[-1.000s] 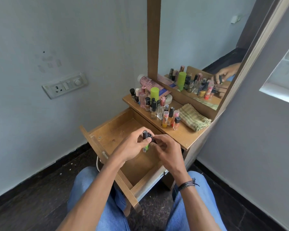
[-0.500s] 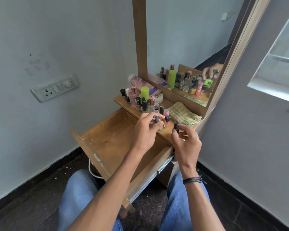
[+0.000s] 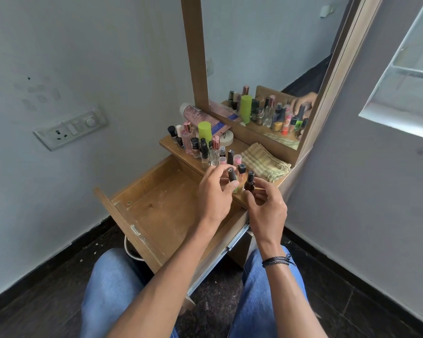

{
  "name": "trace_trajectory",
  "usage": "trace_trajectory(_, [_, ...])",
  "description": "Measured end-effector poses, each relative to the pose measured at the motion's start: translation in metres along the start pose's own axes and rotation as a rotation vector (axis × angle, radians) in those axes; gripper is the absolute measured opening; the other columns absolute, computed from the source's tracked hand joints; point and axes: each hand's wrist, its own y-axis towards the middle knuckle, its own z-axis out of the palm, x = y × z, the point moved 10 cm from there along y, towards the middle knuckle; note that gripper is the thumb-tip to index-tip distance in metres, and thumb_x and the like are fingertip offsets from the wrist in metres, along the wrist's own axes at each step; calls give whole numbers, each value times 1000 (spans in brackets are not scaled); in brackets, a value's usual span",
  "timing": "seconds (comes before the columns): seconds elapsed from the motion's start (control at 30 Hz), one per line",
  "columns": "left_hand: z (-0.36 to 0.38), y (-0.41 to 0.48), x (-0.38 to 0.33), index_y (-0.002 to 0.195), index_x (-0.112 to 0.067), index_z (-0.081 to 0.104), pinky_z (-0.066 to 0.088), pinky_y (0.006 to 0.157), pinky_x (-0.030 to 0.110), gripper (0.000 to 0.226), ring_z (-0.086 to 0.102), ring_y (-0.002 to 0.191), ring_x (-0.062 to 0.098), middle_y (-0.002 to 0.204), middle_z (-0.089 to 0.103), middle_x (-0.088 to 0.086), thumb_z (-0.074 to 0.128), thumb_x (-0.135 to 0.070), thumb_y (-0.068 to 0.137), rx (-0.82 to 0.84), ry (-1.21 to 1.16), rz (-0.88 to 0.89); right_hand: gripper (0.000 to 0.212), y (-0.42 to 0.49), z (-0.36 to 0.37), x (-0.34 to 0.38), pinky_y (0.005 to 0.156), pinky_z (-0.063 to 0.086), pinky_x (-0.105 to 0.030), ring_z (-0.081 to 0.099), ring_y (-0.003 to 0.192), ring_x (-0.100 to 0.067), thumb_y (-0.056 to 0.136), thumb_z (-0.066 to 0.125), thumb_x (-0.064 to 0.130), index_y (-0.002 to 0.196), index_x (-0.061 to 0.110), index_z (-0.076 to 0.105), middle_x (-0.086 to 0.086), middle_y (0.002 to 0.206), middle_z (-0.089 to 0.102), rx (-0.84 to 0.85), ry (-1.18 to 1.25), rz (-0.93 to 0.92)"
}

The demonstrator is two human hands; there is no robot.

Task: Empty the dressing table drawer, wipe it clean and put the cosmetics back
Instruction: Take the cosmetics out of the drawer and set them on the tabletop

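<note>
Both hands have lifted from over the drawer [image 3: 161,206] to the tabletop [image 3: 243,146] edge. There the left hand [image 3: 215,191] pinches a green bottle [image 3: 232,176] and the right hand [image 3: 266,206] a brown bottle [image 3: 250,183], apparently parking them beside the other bottles [image 3: 205,150] so the bare drawer can be wiped with the cloth [image 3: 264,162].

print on the white jar [image 3: 226,138] and pink tube [image 3: 197,114] is unreadable.
</note>
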Motion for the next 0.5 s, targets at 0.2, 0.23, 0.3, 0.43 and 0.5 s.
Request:
trace_trajectory(0.2, [2, -8, 10, 121, -19, 61, 61, 74, 24, 49, 68, 91, 3, 105, 70, -5, 80, -2, 81, -59, -18, -35, 36, -1, 0, 1, 86, 55, -21, 68, 90, -6, 86, 80, 12, 120, 16, 69, 6, 108, 68, -1, -18, -21])
trace_trajectory(0.23, [1, -9, 11, 120, -20, 61, 61, 74, 26, 47, 68, 90, 3, 104, 70, -6, 80, -3, 81, -67, -4, -44, 36, -1, 0, 1, 86, 55, -20, 68, 90, -6, 86, 80, 12, 120, 16, 69, 6, 108, 68, -1, -18, -22])
trace_trajectory(0.3, [2, -9, 14, 115, -19, 62, 61, 74, 28, 41, 68, 88, 1, 103, 71, -7, 80, -5, 82, -80, 12, -60, 36, -1, 1, 1, 86, 54, -19, 68, 91, -5, 86, 80, 12, 121, 16, 69, 6, 109, 69, -1, -18, -21])
trace_trajectory(0.43, [3, -10, 16, 108, -18, 64, 61, 72, 25, 32, 69, 85, -1, 100, 72, -8, 79, -7, 84, -87, -4, -95, 38, -3, -1, 1, 87, 53, -16, 68, 92, -2, 86, 80, 13, 122, 17, 68, 7, 111, 69, -11, -22, -28])
trace_trajectory(0.5, [2, -12, 18, 109, -18, 64, 60, 72, 21, 31, 69, 86, -1, 101, 72, -5, 78, -5, 85, -84, -25, -114, 40, -3, -2, 1, 88, 53, -15, 67, 93, 0, 86, 81, 13, 124, 19, 67, 8, 112, 69, -12, -22, -31])
